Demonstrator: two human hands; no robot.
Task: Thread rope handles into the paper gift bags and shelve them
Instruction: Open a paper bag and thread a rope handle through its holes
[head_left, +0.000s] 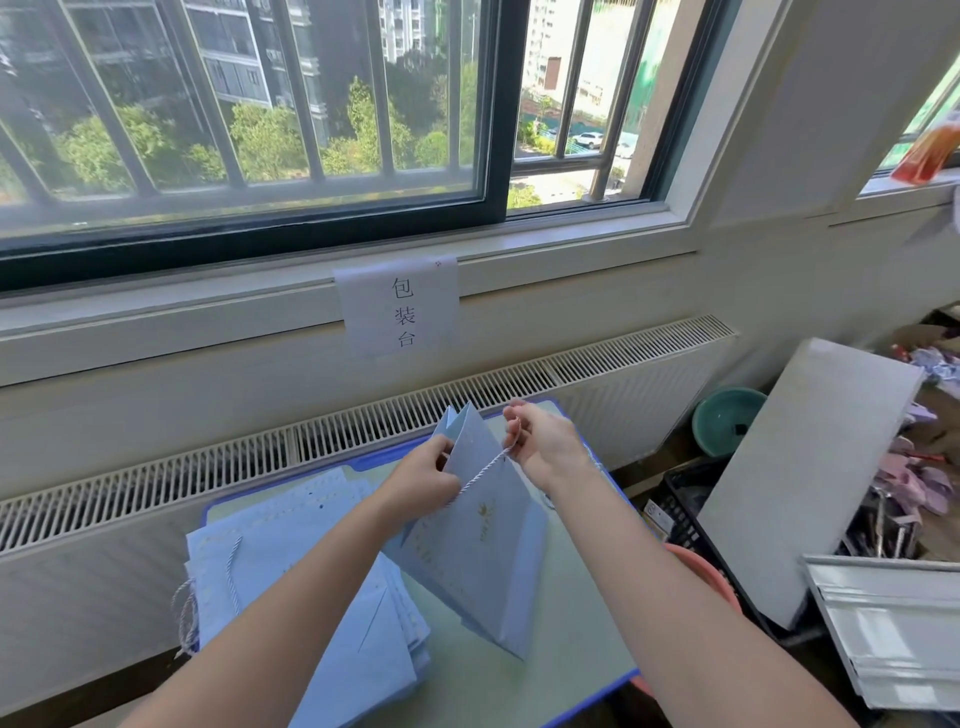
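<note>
Threading is the step in hand, as we judge it: we hold one pale blue paper gift bag (475, 540) raised and tilted over the small table (571, 613), its open mouth pointing away toward the radiator grille (363, 415) under the window. Our left hand (423, 475) grips the bag's upper edge, fingers curled round the paper near where the cord meets the panel. Our right hand (545, 441) pinches the twisted rope handle (483, 470) between fingertips, just beside the bag's other edge, and the cord runs taut between the two hands across the panel. We cannot tell whether its far end has passed through a hole; the punch holes are too small to make out. The next move likely calls for drawing the cord through and securing it inside, keeping tension low so the paper does not tear. Materials: the bag is smooth, crisply creased card-like paper with a faint gold motif and a folded gusset; the cord is thin, two-tone, spiral-twisted. To the left lies a stack of flat blue bags (311, 597), some with cords hanging off the table edge. A paper sign (397, 306) hangs from the sill.
</note>
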